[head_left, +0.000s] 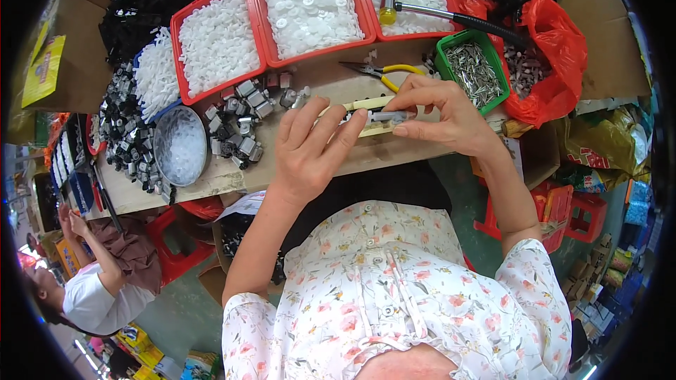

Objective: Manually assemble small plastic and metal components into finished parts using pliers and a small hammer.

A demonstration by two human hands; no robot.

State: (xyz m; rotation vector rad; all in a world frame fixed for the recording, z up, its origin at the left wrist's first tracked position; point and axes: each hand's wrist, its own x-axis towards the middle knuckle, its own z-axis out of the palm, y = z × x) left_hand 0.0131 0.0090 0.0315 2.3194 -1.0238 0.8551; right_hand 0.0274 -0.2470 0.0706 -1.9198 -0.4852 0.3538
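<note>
A pale yellow, long narrow holder [373,131] lies at the table's front edge, with a grey and dark slender part [384,117] set along its middle. My left hand [308,146] covers the holder's left end, its fingertips pressed on the part. From the other side my right hand [451,117] pinches the part's right end between thumb and fingers. Just beyond the right hand lie pliers [394,69] with yellow handles. Small metal-and-black motors [239,123] are heaped to the left of my left hand. My fingers hide much of the part.
Red trays [317,48] of white plastic pieces line the back. A hammer [443,14] rests across the right one. Metal pins fill a green tray [442,63], beside a red bag [556,35]. A round bowl [201,169] stands left. Another person [105,281] sits at far left.
</note>
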